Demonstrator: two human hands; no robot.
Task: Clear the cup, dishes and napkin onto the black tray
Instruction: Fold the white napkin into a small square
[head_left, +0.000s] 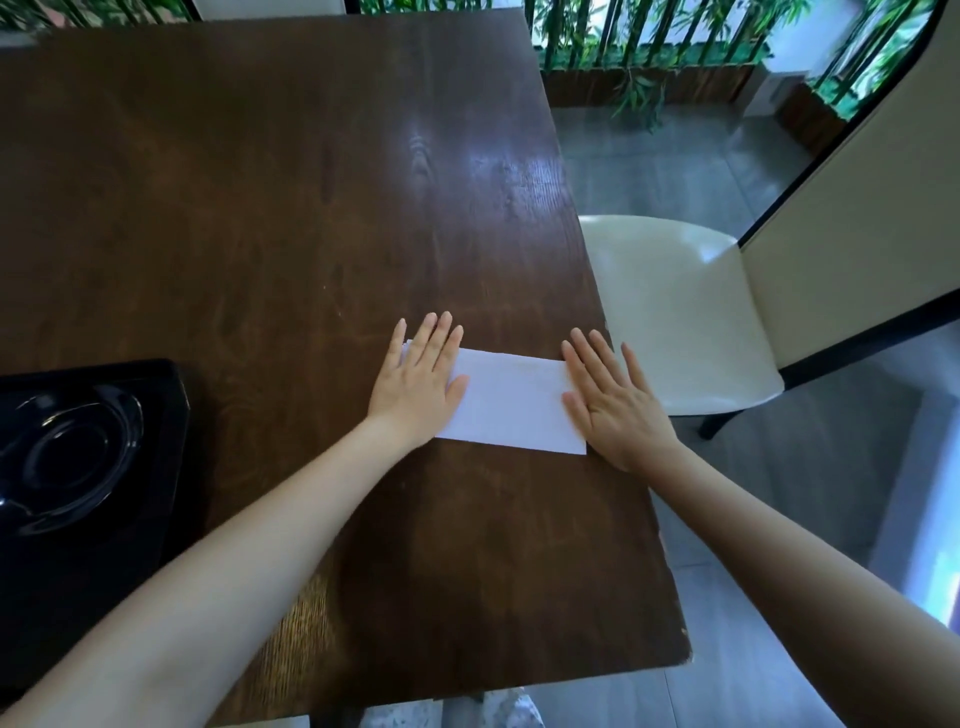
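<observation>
A white folded napkin (511, 402) lies flat on the dark wooden table (260, 208), close to its right edge. My left hand (418, 379) rests palm down on the napkin's left end, fingers spread. My right hand (610, 400) lies flat on its right end, fingers apart. At the left edge of the view sits the black tray (171, 441), holding clear glass dishes (72, 457). I see no cup.
A cream chair (675, 312) stands just right of the table. The table's right edge (623, 415) runs beside my right hand. Bamboo planters (649, 67) line the far side, with grey floor below.
</observation>
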